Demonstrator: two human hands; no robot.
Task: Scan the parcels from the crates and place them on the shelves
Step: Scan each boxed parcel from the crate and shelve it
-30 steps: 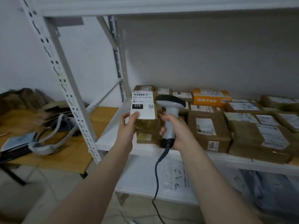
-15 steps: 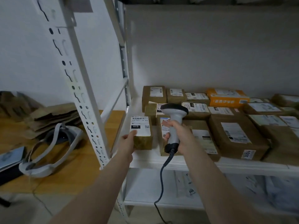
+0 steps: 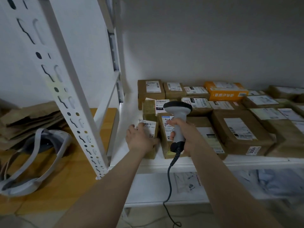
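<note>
Your left hand (image 3: 139, 140) held the small parcel (image 3: 150, 129) at the front left corner of the white shelf (image 3: 130, 116), fingers laid over its labelled top and thumb wrapped round its right side. The parcel sat on the shelf board with its barcode label facing up, just beside a brown parcel (image 3: 166, 137) on its right and in front of another box marked 010 (image 3: 149, 109). Your right hand (image 3: 185, 137) gripped the handle of the scanner (image 3: 178, 116), all fingers closed round it, head upright above the boxes and its cable (image 3: 169, 186) hanging down past the shelf edge. More brown parcels filled the shelf to the right, with an orange box (image 3: 227, 92) in the back row. To the left of the perforated upright (image 3: 69, 89), a white headset (image 3: 41, 155) lay on a wooden table (image 3: 49, 186) near stacked flattened cardboard (image 3: 32, 119).
</note>
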